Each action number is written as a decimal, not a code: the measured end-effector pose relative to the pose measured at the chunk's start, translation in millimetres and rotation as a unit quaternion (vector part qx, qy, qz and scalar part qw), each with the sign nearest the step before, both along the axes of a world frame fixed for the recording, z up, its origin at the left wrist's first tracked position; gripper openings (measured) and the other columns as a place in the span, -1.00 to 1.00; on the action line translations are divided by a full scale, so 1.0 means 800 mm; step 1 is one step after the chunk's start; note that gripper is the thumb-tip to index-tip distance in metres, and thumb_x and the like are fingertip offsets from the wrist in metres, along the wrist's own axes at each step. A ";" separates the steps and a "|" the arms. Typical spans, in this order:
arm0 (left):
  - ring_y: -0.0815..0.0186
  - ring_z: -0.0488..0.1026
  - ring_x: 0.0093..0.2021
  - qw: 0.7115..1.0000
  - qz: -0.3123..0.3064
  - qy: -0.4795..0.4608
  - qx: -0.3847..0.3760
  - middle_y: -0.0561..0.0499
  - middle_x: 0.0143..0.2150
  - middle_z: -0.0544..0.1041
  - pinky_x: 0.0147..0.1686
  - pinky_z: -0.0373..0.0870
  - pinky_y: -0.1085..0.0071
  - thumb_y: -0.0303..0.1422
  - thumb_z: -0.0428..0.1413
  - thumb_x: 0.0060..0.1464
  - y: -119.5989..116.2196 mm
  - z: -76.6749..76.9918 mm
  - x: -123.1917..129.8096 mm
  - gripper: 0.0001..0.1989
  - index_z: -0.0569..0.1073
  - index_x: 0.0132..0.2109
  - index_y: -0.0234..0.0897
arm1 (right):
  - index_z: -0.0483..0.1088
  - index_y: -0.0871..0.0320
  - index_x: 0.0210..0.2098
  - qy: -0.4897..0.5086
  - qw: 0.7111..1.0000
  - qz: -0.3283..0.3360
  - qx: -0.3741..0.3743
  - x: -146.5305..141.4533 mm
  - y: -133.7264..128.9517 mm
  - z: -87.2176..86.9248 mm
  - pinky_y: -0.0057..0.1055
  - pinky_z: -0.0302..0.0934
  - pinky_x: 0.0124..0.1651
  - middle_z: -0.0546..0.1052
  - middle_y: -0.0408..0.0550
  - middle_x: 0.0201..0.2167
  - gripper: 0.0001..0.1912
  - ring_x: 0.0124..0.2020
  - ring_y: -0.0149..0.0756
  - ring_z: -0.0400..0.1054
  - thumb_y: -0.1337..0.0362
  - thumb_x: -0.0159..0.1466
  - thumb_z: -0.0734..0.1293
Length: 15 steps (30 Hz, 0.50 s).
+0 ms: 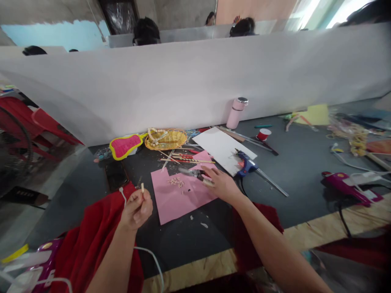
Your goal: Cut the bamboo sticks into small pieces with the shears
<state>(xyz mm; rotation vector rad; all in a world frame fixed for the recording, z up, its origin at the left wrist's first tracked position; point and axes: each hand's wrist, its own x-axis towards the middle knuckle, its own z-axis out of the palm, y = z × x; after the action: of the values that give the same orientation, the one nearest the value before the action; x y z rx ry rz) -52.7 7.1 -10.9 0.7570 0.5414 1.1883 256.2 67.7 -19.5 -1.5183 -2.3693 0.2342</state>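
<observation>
Beyond, wicker basket [175, 140] holding beaded strand [155, 140] — left hand [137, 207] pinching pale stub [142, 187], right hand [220, 185] gripping pliers [190, 172]

From my remote post I read the pink sheet [168, 205] as matt paper, lightly creased. I record grey metal on the pliers [189, 172]; matt red cloth [100, 224]; a rough, woven basket [172, 139]; a smooth flask [235, 116], glossy cap [243, 99]; a smooth, dull tabletop [186, 248].

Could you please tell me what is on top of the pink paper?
Small pale pieces, a dark bit and stick ends show on the pink paper. The right hand and pliers-like tool cover part, so anything beneath them is hidden.
</observation>
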 end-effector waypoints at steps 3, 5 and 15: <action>0.64 0.06 -0.82 0.991 0.028 0.121 -0.055 0.11 -0.65 0.44 -0.84 0.03 0.71 -0.22 0.24 -0.04 0.002 0.006 0.013 -0.76 0.49 -0.34 -0.34 | 0.05 0.05 0.25 -0.025 0.996 -0.083 -0.009 0.006 0.006 -0.004 -0.30 0.20 -0.05 0.41 0.07 0.00 -0.35 -0.02 -0.12 0.31 0.00 0.25 0.26; 0.60 0.15 -0.78 0.980 0.029 0.188 -0.061 0.07 -0.61 0.46 -0.79 0.10 0.66 -0.19 0.25 -0.07 0.001 0.006 0.027 -0.70 0.49 -0.31 -0.36 | 0.08 0.04 0.23 -0.046 0.993 -0.103 -0.022 0.007 0.007 -0.005 -0.31 0.20 -0.09 0.43 0.06 -0.04 -0.35 -0.05 -0.12 0.32 -0.07 0.24 0.26; 0.44 0.36 -0.60 0.860 0.068 0.491 0.119 -0.02 -0.39 0.56 -0.58 0.34 0.52 -0.23 0.04 0.14 -0.008 -0.008 0.049 -0.71 0.53 -0.11 -0.29 | 0.31 0.06 0.04 -0.043 0.992 -0.117 0.020 0.002 0.000 0.002 -0.20 0.15 -0.06 0.38 0.09 -0.02 -0.62 0.00 -0.03 0.20 0.08 0.27 0.26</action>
<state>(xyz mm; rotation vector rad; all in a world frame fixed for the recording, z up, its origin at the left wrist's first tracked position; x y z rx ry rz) -13.4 0.7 -17.5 1.5745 1.3180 0.9336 257.8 67.8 -18.2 -1.8024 -2.2168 0.0670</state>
